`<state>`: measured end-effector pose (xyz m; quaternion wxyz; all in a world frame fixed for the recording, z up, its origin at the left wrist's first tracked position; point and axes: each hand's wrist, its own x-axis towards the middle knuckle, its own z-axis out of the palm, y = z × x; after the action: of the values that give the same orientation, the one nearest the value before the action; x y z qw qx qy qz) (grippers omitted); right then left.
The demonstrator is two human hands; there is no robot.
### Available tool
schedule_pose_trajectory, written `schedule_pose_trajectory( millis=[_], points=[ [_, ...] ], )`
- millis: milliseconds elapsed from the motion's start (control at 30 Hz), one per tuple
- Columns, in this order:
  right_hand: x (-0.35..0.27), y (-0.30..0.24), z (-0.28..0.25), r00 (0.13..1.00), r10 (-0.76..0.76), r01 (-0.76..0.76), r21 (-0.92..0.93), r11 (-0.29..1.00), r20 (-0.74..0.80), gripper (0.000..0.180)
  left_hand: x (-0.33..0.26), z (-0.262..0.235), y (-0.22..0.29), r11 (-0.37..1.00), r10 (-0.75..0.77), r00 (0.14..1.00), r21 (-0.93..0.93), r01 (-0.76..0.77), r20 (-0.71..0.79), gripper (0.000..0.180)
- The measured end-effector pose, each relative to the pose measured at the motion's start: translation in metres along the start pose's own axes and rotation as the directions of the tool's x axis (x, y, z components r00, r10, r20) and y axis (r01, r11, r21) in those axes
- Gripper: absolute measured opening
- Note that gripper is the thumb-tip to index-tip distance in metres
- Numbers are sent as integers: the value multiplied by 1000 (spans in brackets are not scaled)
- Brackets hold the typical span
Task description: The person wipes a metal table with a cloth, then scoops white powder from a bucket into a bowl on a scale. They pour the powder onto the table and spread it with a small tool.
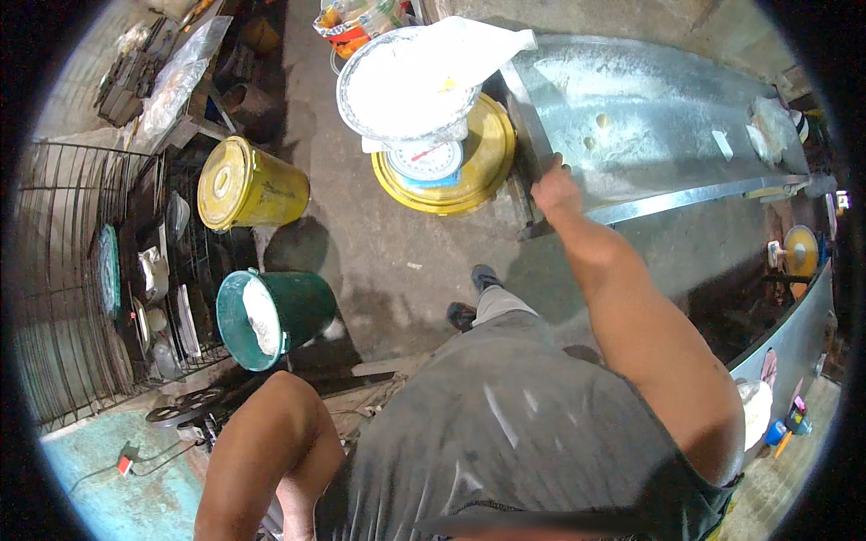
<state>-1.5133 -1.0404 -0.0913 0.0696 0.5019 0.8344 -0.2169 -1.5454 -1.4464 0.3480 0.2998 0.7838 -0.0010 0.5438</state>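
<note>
My right hand (554, 187) reaches forward and grips the near left edge of a flour-dusted metal table (667, 99), fingers curled over the rim. Two small dough pieces (595, 131) lie on the table just beyond the hand. To the hand's left stands a dial weighing scale (424, 162), whose round pan (397, 86) holds white flour and a white bag. My left arm is bent with the elbow (280, 406) out to the side; my left hand is hidden at the lower edge.
The scale rests on a yellow-lidded bucket (483, 171). On the concrete floor stand a second yellow bucket (244, 185) and a green bucket (280, 316) with white contents. A wire rack (108, 279) with dishes is at left. My shoes (474, 293) show below.
</note>
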Motion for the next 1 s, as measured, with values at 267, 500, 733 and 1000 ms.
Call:
schedule_pose_trajectory(
  millis=[267, 500, 733, 1000],
  points=[
    [10, 10, 15, 997, -24, 22, -36, 999, -75, 82, -5, 2, -4, 1000, -17, 999, 15, 18, -38, 13],
    [10, 10, 15, 998, -27, 25, -48, 999, -58, 87, -2, 3, -8, 999, -45, 997, 24, 47, -60, 15],
    [13, 12, 11, 1000, 9, -10, -35, 999, -17, 86, -7, -6, -12, 998, -62, 995, 6, 63, -82, 18],
    [5, 5, 22, 984, -180, 180, 22, 983, -1, 65, -106, 5, 14, 934, -74, 789, 235, 269, -610, 21]
  ],
)
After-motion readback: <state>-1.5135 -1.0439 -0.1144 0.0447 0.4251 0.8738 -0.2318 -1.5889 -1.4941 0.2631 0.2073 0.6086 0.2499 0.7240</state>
